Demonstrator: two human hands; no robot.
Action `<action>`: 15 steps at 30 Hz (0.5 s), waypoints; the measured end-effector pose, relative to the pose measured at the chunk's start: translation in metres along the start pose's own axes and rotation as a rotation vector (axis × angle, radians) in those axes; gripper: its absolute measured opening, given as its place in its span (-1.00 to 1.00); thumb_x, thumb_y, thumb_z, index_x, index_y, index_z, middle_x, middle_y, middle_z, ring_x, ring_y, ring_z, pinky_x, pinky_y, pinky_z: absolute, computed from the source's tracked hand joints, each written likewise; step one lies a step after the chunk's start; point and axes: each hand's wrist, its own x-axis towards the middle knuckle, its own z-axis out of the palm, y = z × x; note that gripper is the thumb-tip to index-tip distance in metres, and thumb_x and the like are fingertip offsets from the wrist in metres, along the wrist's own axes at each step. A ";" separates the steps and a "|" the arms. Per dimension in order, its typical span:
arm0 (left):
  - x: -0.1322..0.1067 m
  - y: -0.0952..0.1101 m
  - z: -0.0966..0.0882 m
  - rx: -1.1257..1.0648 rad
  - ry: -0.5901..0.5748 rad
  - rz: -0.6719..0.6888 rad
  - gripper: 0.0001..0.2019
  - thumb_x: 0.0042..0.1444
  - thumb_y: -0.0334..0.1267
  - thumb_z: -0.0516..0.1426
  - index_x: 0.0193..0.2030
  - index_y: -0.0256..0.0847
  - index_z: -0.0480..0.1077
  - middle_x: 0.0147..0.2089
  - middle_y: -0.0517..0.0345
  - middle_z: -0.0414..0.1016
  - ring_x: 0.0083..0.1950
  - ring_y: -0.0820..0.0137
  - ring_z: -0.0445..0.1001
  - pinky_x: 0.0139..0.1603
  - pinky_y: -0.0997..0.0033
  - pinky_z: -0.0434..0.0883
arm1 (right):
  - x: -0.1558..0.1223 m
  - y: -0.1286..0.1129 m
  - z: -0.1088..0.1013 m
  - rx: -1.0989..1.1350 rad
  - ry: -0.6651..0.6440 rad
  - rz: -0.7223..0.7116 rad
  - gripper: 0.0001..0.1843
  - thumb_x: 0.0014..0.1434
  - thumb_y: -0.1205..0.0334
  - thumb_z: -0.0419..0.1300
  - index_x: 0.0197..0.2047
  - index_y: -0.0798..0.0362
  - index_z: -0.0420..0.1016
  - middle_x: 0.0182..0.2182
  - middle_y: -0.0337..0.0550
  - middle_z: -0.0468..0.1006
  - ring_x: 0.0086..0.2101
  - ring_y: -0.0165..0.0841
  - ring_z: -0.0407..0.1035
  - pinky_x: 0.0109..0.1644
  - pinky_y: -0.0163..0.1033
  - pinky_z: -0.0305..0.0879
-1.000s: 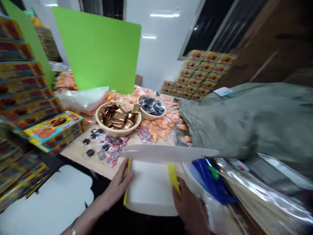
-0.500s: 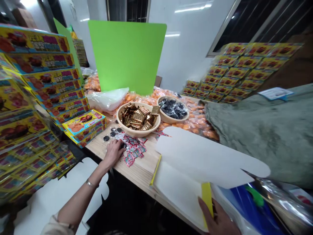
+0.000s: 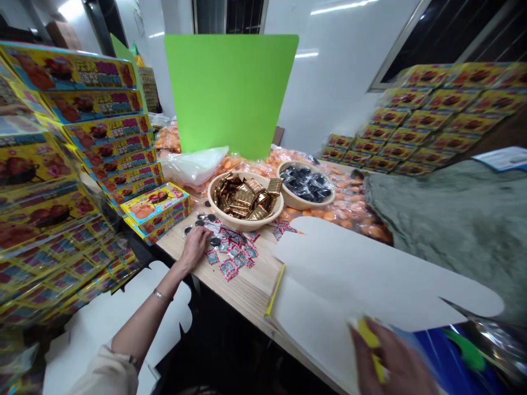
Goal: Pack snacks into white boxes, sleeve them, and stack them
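My left hand (image 3: 195, 247) reaches out over the wooden table (image 3: 242, 288) and rests, fingers curled, on small black round sweets (image 3: 214, 241) beside several red and white wrapped candies (image 3: 233, 255). Whether it grips one is hidden. My right hand (image 3: 391, 362) is blurred at the lower right, pressing on the yellow edge flap of an open white cardboard box (image 3: 329, 296) that lies flat on the table's near edge. Behind the candies stand a bowl of gold-wrapped sweets (image 3: 246, 200) and a bowl of black-wrapped sweets (image 3: 305, 184).
Stacks of yellow printed boxes (image 3: 69, 159) rise at the left, more (image 3: 432, 126) at the back right. A green board (image 3: 230, 93) stands behind the bowls. Bags of orange snacks (image 3: 349, 206) and a grey-green cloth sack (image 3: 453, 219) lie at right. White die-cut cardboard (image 3: 107, 323) lies below the table.
My left hand left the box's left side and reached forward to the black sweets. My right hand slid right along the yellow flap. The view swung left and the box lid tilted up.
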 end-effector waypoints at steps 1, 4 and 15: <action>0.002 -0.002 -0.002 0.016 -0.007 -0.017 -0.83 0.27 -0.30 0.03 -0.20 -0.23 0.45 -0.16 -0.01 0.51 -0.09 0.24 0.42 0.00 0.24 0.32 | 0.006 -0.023 0.009 0.082 0.004 -0.107 -0.65 0.27 0.04 0.06 -0.01 0.05 0.46 -0.12 0.09 0.56 -0.11 -0.10 0.45 -0.03 0.00 0.40; 0.008 -0.008 -0.004 0.064 -0.052 -0.059 -0.80 0.15 -0.30 0.15 -0.08 -0.21 0.46 -0.03 -0.07 0.50 0.01 0.12 0.38 0.06 0.11 0.26 | 0.027 -0.102 0.050 0.234 -0.181 -0.305 -0.63 0.32 0.37 -0.10 0.03 0.05 0.46 -0.17 -0.01 0.60 -0.17 -0.23 0.45 -0.05 -0.12 0.41; 0.036 -0.026 -0.005 0.007 -0.095 -0.115 -0.82 0.06 -0.23 0.24 -0.23 -0.25 0.54 -0.28 0.04 0.57 -0.18 0.25 0.47 -0.06 0.30 0.31 | 0.087 -0.256 0.184 0.165 -0.647 -0.174 -0.58 0.22 0.59 -0.07 0.02 0.26 0.48 -0.05 0.23 0.53 -0.01 -0.14 0.34 0.03 -0.06 0.34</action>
